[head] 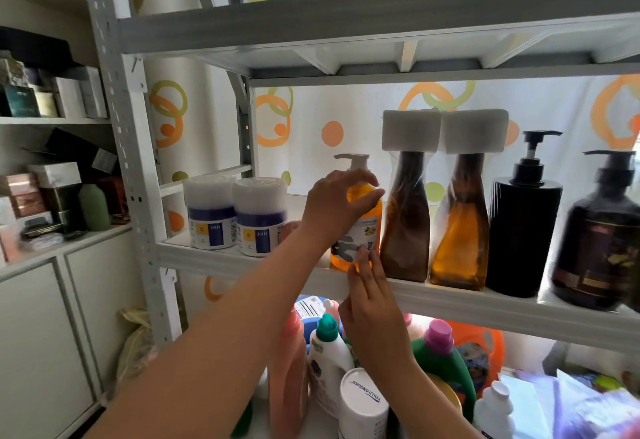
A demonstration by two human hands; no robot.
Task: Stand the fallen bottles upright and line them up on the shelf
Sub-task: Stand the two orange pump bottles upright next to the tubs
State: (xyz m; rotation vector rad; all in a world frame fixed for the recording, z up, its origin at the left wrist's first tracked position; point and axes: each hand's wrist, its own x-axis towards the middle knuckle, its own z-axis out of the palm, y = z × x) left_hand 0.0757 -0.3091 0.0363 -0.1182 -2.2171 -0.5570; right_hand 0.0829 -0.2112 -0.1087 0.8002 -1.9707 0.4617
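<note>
Steadying the orange pump bottle [362, 227], you are gripping its shoulder with your left hand [341, 203], fingers curled round it just under the pump. Your right hand [372, 310] is touching its foot with straight fingers and is holding nothing. The bottle is standing upright at the front of the middle shelf [485, 307], at the left end of the row and just beside the first amber bottle [405, 224].

Judging by this, the task is nearing its end. Five bottles are standing in line: the orange one, two amber ones – the second amber bottle [459, 230] being the first one's twin, each wearing a white foam block – then one black pump bottle [523, 230] and one dark pump bottle [602, 241], blurred at the right edge. No bottle is showing as fallen on this shelf, though something pinkish is hiding behind your left wrist and I cannot tell what it is. What is probably left is squaring the orange bottle with the others and letting go.

Two white tubs [209, 217] are standing well to the left – the other tub [259, 222] is touching the first.
</note>
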